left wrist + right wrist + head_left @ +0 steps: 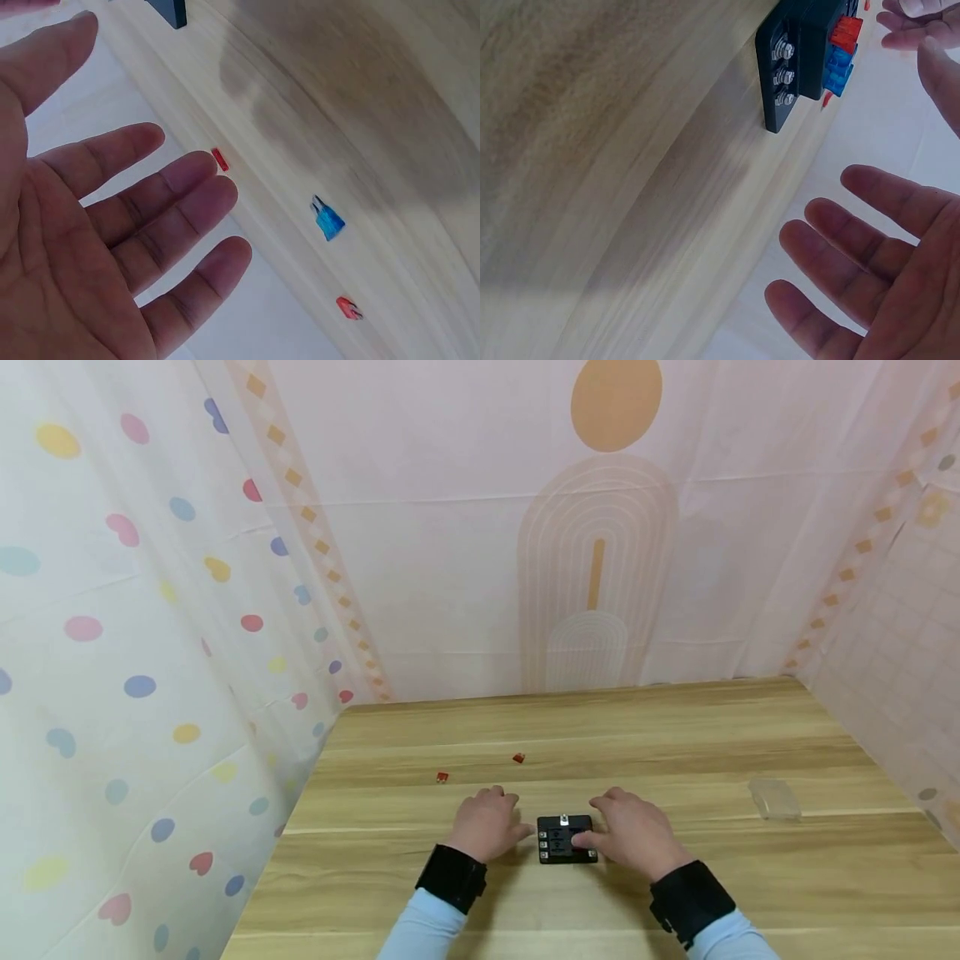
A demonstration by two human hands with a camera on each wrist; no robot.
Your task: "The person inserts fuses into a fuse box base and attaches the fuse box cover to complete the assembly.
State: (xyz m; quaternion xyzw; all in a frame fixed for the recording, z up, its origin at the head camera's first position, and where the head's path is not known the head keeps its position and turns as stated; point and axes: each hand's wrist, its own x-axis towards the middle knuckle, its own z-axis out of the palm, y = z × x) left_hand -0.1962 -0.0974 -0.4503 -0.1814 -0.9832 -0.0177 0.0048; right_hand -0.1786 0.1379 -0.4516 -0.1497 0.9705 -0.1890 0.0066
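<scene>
A black fuse block with metal screw terminals lies between the two hands. In the right wrist view, a red blade fuse and blue blade fuses sit in it. My left hand hovers left of the block, fingers spread and holding nothing, thumb pointing toward its edge. My right hand is on the other side, also with nothing in it; its thumb overlaps the block in the head view. The left wrist view has a loose blue blade fuse on the table near that hand, hidden from the head camera.
Two loose red blade fuses, one at left and one farther back, lie beyond my left hand. A clear plastic cover rests at the right of the wooden table. Patterned curtains hang around the table's back and sides.
</scene>
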